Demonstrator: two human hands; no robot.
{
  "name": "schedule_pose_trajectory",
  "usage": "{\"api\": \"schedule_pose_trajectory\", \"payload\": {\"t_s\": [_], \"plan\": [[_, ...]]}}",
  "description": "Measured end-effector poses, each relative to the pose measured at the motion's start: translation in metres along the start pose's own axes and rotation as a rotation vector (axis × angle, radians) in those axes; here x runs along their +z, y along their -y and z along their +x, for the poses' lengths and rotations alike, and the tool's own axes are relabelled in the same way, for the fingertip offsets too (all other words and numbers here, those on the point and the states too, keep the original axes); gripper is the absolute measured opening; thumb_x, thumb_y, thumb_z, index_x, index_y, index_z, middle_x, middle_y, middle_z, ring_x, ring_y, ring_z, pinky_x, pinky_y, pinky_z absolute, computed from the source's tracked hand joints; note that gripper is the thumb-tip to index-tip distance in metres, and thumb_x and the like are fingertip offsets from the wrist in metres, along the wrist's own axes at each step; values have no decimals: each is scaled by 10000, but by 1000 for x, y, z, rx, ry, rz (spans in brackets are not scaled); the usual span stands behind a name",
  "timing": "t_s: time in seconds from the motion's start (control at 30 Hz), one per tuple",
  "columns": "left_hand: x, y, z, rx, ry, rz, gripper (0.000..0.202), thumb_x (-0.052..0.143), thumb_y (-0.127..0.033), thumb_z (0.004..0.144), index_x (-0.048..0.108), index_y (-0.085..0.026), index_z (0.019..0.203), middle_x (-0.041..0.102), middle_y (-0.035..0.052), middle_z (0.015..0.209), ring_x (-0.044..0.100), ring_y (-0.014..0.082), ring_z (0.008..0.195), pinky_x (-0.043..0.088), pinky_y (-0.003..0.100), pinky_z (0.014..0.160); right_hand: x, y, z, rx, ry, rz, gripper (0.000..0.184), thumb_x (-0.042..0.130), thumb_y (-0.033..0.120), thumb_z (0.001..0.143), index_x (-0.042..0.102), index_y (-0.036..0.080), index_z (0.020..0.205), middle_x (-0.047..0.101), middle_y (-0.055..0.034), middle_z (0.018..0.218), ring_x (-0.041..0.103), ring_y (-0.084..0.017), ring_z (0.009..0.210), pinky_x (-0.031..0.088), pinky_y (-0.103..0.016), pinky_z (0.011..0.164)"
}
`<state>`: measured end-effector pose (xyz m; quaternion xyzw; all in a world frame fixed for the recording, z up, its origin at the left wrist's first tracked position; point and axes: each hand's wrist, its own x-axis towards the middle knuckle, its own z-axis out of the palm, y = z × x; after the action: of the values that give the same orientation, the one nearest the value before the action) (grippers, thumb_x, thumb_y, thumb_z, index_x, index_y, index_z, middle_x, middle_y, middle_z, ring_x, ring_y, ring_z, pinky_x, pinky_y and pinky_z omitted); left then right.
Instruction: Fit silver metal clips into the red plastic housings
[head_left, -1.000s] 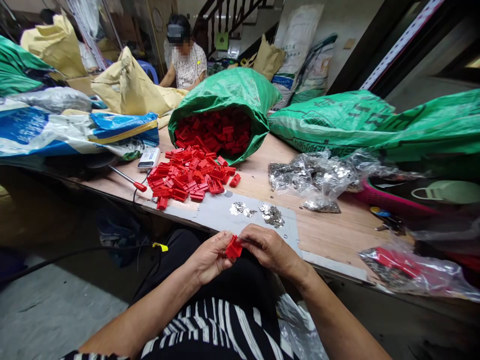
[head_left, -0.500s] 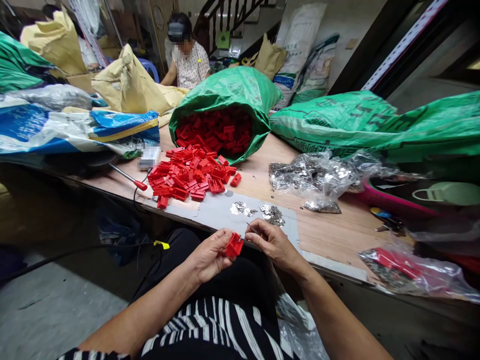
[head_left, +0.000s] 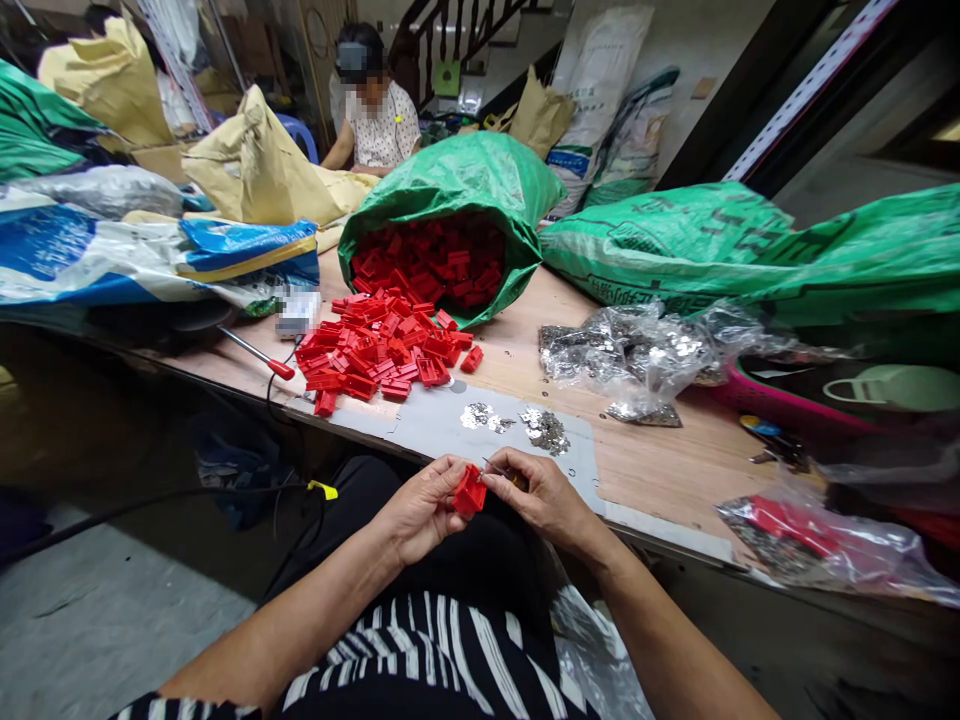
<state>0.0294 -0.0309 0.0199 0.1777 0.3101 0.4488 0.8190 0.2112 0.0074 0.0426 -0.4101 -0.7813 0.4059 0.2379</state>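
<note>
My left hand (head_left: 427, 505) is closed on a hollow red plastic part (head_left: 470, 490), gripped between thumb and fingers above my lap. Right beside it, the fingertips of my right hand (head_left: 536, 495) meet the part's right edge. A thin metal tool (head_left: 495, 467) with a dark, yellowish handle is held in that hand, its slim shaft pointing up and left. Whether the fingertips also pinch a small metal piece is too small to tell. Just beyond the hands, two little heaps of shiny metal pieces (head_left: 546, 430) lie on a grey sheet (head_left: 427, 420) at the table's edge.
A pile of red plastic parts (head_left: 382, 350) spills from an open green sack (head_left: 465, 170). Clear bags of metal pieces (head_left: 645, 355) lie to the right, near a pink basket (head_left: 780, 405). A red-tipped metal rod (head_left: 259, 352) juts out at left. Another person (head_left: 375, 120) sits across the table.
My right hand has moved slightly left, bringing its fingertips up to the red plastic part. My left hand and the part have barely shifted.
</note>
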Motion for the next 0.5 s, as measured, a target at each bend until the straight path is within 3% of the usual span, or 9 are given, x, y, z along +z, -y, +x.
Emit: {"api": "schedule_pose_trajectory", "payload": {"t_s": [0.2, 0.5], "plan": [[0, 0, -1, 14, 4, 31, 267, 703, -344, 782, 586, -133, 895, 537, -23, 675, 501, 39, 491, 378, 109, 386, 3, 5, 0, -21, -52, -117, 112, 539, 261, 877, 552, 192, 790, 553, 26, 686, 484, -114, 614, 357, -242, 590], [1, 2, -2, 61, -20, 94, 298, 723, -376, 753, 591, -131, 858, 532, -28, 641, 483, 48, 480, 391, 128, 380, 4, 4, 0, 24, -51, -68, 113, 536, 261, 874, 547, 194, 783, 539, 36, 676, 473, -111, 619, 350, -234, 584]]}}
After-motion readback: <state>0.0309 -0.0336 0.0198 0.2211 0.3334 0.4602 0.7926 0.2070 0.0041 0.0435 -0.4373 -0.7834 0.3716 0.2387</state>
